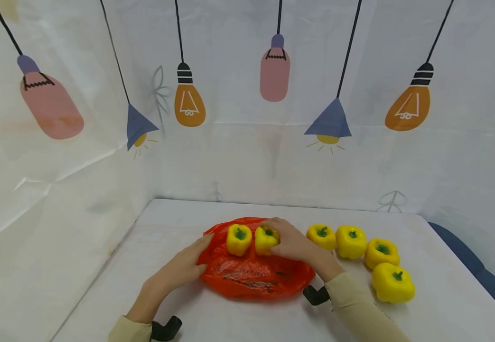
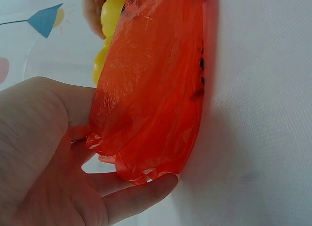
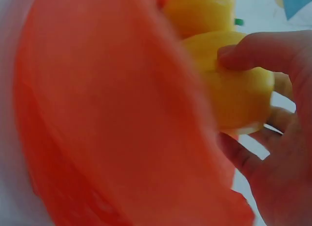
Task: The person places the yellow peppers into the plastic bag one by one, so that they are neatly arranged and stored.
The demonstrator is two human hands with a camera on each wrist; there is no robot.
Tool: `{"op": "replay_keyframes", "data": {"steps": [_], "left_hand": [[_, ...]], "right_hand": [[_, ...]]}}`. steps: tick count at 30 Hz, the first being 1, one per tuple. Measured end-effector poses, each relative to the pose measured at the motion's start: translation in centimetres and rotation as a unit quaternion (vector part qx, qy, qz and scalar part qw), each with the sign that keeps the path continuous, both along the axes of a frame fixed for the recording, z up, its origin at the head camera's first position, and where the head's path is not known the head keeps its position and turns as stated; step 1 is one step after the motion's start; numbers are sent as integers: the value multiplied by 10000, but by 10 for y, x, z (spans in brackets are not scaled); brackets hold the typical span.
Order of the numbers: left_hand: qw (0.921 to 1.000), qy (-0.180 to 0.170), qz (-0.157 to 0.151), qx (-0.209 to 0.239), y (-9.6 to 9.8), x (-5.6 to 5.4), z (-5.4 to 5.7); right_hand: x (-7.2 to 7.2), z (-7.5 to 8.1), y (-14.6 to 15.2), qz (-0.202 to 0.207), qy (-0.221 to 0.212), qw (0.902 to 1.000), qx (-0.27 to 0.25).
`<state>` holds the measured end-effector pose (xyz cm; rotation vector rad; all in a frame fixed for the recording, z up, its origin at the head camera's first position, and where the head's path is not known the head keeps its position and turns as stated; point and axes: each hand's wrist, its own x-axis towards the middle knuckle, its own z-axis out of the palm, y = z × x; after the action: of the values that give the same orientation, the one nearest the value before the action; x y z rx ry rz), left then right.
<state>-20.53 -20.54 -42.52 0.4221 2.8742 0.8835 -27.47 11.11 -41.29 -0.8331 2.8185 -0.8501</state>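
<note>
A red plastic bag (image 1: 247,278) lies spread on the table, its left edge gripped by my left hand (image 1: 183,266). In the left wrist view, that hand's fingers (image 2: 141,197) wrap the crumpled end of the red bag (image 2: 151,99). My right hand (image 1: 294,242) holds a yellow bell pepper (image 1: 265,241) with a green stem over the bag. The right wrist view has the thumb on top of this pepper (image 3: 239,94) and fingers around its far side. Just left of it, another yellow bell pepper (image 1: 238,240) sits upright at the bag.
Several more yellow bell peppers stand in a curved row to the right, from one behind the right wrist (image 1: 322,236) to the nearest (image 1: 393,283). The white table (image 1: 179,216) meets a lamp-printed sheet (image 1: 238,156) behind. A dark blue chair (image 1: 465,251) is beyond the right edge.
</note>
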Motion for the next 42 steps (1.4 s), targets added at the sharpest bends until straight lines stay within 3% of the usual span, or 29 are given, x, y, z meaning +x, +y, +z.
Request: {"op": "replay_keyframes", "data": {"steps": [8,19,23,36,42], "left_hand": [[10000,14,15,-22,3,-1,1],[9999,-97,86,27,2,-1,-1],[9999,-98,99,44,3,-1,0],[9996,-218,153,108,6,0,0],[9994,-260,203,119,10,-1,0]], "right_hand": [[4,-7,0,30,258,9993,-284],[26,10,25,-411,37,9977,-540],[37,19,43,-602,-95,9970,-469],[69,39,124,-1095,144,9936,-227],[81,53,164,-1433,-438,9887,1]]}}
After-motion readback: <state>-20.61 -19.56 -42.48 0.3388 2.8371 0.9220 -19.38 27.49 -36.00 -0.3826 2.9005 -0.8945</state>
